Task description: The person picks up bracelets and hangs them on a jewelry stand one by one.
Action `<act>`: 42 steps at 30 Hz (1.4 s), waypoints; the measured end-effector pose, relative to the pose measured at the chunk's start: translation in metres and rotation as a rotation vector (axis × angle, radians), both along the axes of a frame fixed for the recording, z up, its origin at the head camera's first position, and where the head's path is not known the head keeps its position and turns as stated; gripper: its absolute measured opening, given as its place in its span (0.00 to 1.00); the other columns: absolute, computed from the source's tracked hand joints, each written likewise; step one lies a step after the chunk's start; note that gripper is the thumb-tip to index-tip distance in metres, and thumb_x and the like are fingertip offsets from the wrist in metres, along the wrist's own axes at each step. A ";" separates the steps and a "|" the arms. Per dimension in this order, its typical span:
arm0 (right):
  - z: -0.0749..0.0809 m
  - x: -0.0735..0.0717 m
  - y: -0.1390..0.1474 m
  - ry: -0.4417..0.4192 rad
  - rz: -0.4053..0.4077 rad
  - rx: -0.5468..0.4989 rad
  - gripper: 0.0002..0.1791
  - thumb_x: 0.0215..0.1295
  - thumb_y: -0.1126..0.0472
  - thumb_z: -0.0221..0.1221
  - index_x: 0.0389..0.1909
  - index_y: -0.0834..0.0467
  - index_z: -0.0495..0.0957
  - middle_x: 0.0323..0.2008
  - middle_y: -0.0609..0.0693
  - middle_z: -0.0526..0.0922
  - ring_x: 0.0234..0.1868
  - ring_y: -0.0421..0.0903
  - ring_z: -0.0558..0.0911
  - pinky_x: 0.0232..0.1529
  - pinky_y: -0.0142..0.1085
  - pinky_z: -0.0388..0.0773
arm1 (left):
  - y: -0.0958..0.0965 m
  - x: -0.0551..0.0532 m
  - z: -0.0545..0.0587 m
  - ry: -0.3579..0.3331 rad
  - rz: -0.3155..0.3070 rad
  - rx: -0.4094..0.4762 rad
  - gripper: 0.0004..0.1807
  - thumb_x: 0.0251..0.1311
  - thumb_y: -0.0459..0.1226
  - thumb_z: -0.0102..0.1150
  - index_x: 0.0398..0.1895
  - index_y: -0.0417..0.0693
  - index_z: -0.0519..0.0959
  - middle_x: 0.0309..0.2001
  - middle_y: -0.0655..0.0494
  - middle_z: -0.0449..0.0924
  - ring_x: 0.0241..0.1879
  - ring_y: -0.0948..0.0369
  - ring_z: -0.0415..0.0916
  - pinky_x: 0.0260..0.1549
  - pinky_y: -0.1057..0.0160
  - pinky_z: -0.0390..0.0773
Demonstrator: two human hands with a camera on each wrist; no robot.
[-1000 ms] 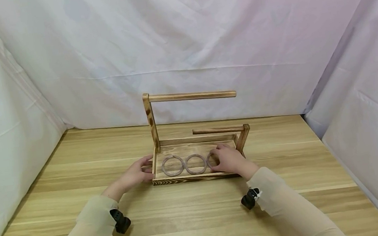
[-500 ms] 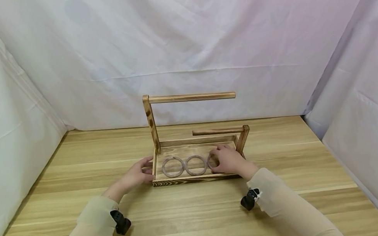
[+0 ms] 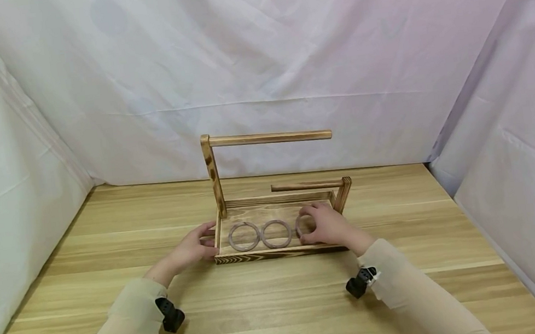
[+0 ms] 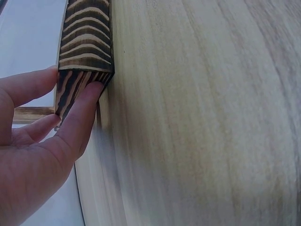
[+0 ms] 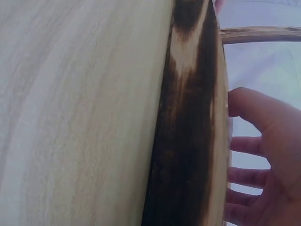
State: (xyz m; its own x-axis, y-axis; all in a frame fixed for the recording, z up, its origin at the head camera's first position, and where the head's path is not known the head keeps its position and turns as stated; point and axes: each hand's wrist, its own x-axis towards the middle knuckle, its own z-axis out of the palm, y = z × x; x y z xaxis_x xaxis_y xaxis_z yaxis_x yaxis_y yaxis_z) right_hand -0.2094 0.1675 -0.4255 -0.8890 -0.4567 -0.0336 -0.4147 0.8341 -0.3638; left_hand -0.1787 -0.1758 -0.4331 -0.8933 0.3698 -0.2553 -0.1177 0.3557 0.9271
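In the head view, a shallow wooden tray (image 3: 282, 253) with dark burnt grain holds a row of clear ring bangles on its floor. The left bangle (image 3: 230, 239) and the middle bangle (image 3: 262, 236) lie flat. My right hand (image 3: 331, 226) reaches over the front wall and grips the right bangle (image 3: 297, 227), thumb toward me and fingers at its far side, covering much of it. My left hand (image 3: 189, 247) has its extended fingertips against the tray's left end; the left wrist view shows them touching that end wall (image 4: 77, 89). The tray's front wall (image 5: 188, 132) hides the bangle from the right wrist view.
A tall post (image 3: 213, 178) at the tray's left end bears a long horizontal rod (image 3: 271, 138). From a short post (image 3: 343, 194) on the right, a lower rod (image 3: 306, 185) points left above the right hand. White curtains (image 3: 254, 52) enclose the wooden table (image 3: 264, 310).
My right hand has shifted slightly right, and the right bangle with it, opening a gap from the middle bangle. My left hand stays at the tray's end.
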 end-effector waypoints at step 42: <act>0.029 0.017 0.023 -0.210 0.001 -0.379 0.34 0.54 0.57 0.65 0.60 0.64 0.65 0.54 0.64 0.71 0.51 0.57 0.73 0.46 0.48 0.77 | -0.001 -0.001 0.000 -0.023 -0.009 0.024 0.41 0.57 0.24 0.52 0.71 0.31 0.43 0.65 0.25 0.54 0.59 0.37 0.65 0.43 0.61 0.80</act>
